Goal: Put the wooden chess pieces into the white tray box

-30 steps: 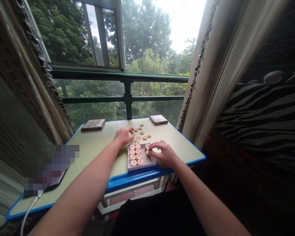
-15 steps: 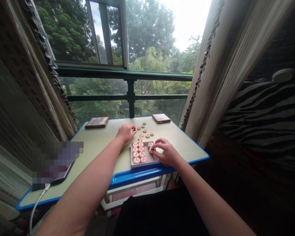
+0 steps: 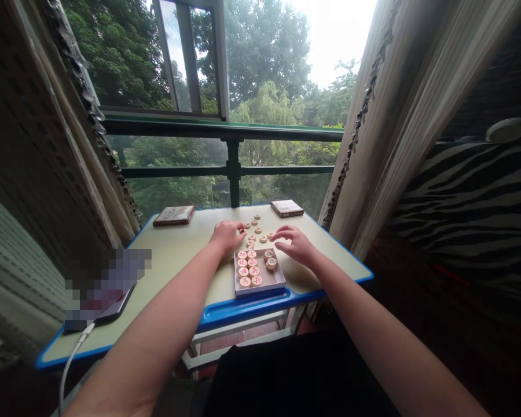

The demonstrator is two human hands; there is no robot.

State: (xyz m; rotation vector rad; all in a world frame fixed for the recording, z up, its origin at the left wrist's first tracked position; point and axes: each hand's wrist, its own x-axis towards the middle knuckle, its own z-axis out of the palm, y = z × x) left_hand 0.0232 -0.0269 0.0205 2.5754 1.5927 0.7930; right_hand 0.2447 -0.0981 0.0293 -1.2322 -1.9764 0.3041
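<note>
Got a loose round piece just left of the right hand, spread apart — farther from the left hand, curled, can't tell if pinching anything.

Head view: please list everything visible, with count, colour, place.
Open box: 1, whitish, front
Boxed pieces: 10, cream, inside it
Loose pieces: several, cream, beyond box
Table: 1, pale, centre
Flat boxes: 2, brownish, far corners
Device: 1, blurred, table left
Cable: 1, white, left
Curtains: 2, beige, sides
Railing: 1, green, behind
Window: 1, grey, above
Trees: several, green, outside
Striped surface: 1, monochrome, right
Round object: 1, white, right
Lap: 1, black, bottom
Left hand: 1, bare, by pieces
Right hand: 1, bare, by pieces
</note>
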